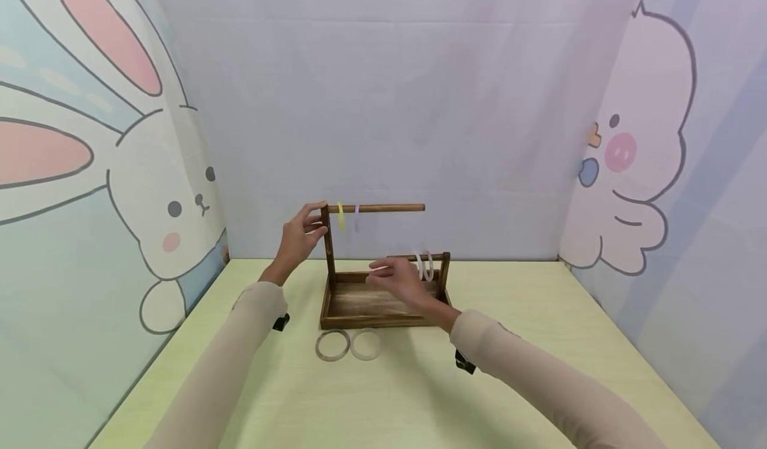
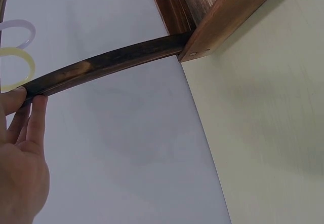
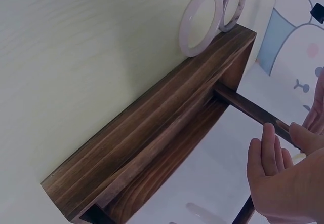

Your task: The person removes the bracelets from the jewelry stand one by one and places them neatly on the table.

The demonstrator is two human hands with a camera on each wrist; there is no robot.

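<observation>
Left hand (image 1: 301, 237): fingers pinching top of rack post (image 1: 329, 256); yellow ring (image 1: 341, 217), lilac ring (image 1: 357, 218) hanging just right of them. Right hand (image 1: 400, 284): fingers extending loosely above tray (image 1: 377, 322), white rings (image 1: 431, 268) hanging right of them, two rings (image 1: 333, 359) lying on desk (image 1: 527, 296) below.

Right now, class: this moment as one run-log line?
left hand: grips post; right hand: holds nothing; upper bar: yellow bangle, lilac bangle; lower bar: two white bangles; table: two bangles
</observation>
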